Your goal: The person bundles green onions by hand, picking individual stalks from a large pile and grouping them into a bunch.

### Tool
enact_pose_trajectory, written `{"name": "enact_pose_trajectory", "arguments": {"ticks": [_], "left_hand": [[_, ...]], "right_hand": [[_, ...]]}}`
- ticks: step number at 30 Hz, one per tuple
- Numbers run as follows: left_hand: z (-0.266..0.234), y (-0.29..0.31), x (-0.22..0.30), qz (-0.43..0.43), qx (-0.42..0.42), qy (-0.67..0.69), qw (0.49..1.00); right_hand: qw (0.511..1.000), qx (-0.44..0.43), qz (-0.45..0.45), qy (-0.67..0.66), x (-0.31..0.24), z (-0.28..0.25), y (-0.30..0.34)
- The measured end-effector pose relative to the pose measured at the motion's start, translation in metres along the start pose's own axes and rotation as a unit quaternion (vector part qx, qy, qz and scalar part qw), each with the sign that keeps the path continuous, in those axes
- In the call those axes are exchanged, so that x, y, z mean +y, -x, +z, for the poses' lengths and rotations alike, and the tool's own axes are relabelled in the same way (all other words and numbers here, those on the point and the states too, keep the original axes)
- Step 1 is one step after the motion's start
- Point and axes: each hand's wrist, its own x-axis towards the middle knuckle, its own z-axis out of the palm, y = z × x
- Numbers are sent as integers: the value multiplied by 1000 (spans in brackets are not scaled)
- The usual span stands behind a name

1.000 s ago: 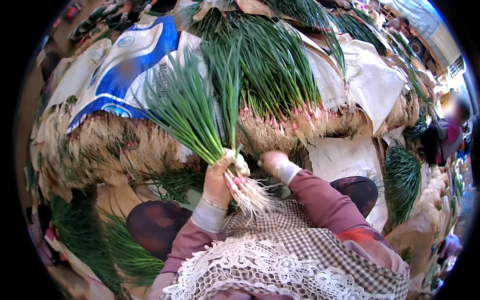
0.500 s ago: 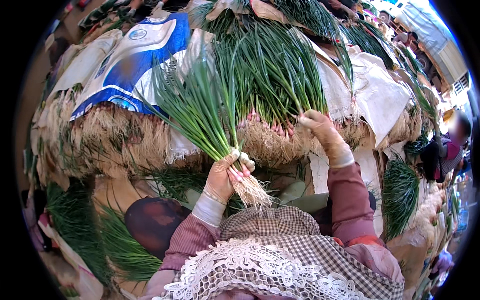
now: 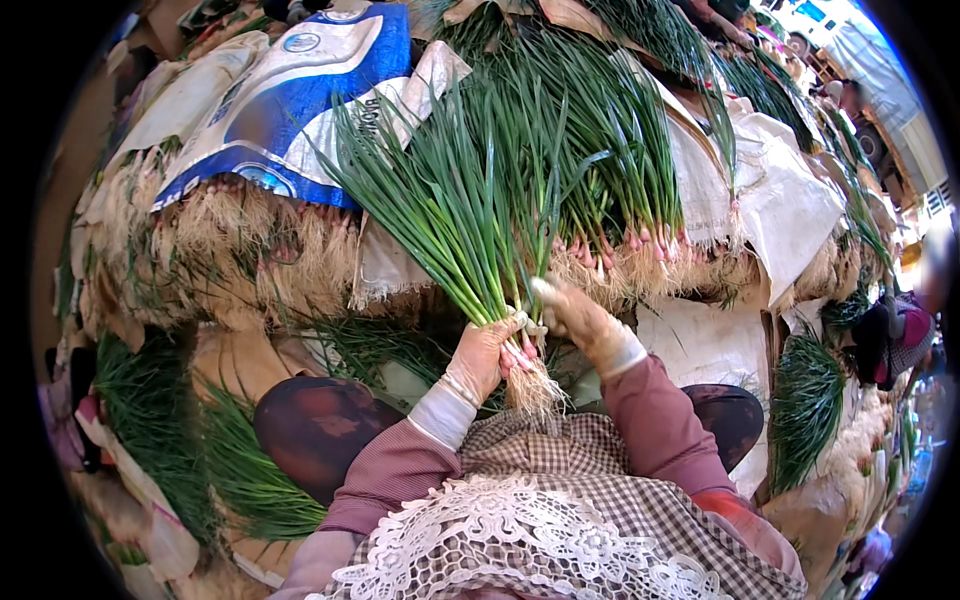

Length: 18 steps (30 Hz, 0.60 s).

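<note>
My left hand (image 3: 482,352), in a pale thin glove, is closed around a bunch of green garlic (image 3: 462,235). The long flat leaves fan up and away to the left. Pink bulb ends and pale stringy roots (image 3: 535,388) hang below my grip toward my lap. Close beside the bunch on its right is my gloved right hand (image 3: 580,318), its fingertips by the stems. Motion smears those fingers, so whether they hold a stalk is unclear. Beyond my hands lies a heap of green garlic (image 3: 625,165), bulbs and roots facing me.
A blue and white sack (image 3: 300,110) covers the heap's left part; a white sack (image 3: 780,190) lies over its right. Loose leafy bundles lie at my left (image 3: 255,470) and right (image 3: 805,410). My knees (image 3: 320,430) flank the bunch. Another person (image 3: 890,340) is at the far right.
My right hand has come away from the heap, moving left and toward me to the bunch. The bunch sits slightly farther right in view, still in my left hand.
</note>
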Motion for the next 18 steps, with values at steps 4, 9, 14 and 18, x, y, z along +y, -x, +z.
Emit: {"name": "enact_pose_trajectory", "arguments": {"ticks": [4,9,14,18], "left_hand": [[5,2,4,31,10,-66,997],[-4,-1,4,70,9,-23,997],[4,5,10,35,25,-28,999],[7,11,16,66,-80,73,992]], "right_hand": [[960,37,-44,-274,10,-2,-30],[913,107,13,-395,32,14,-16],[965,50,80,-244,53,14,-15],[982,115,129,-79,83,13,-19]]}}
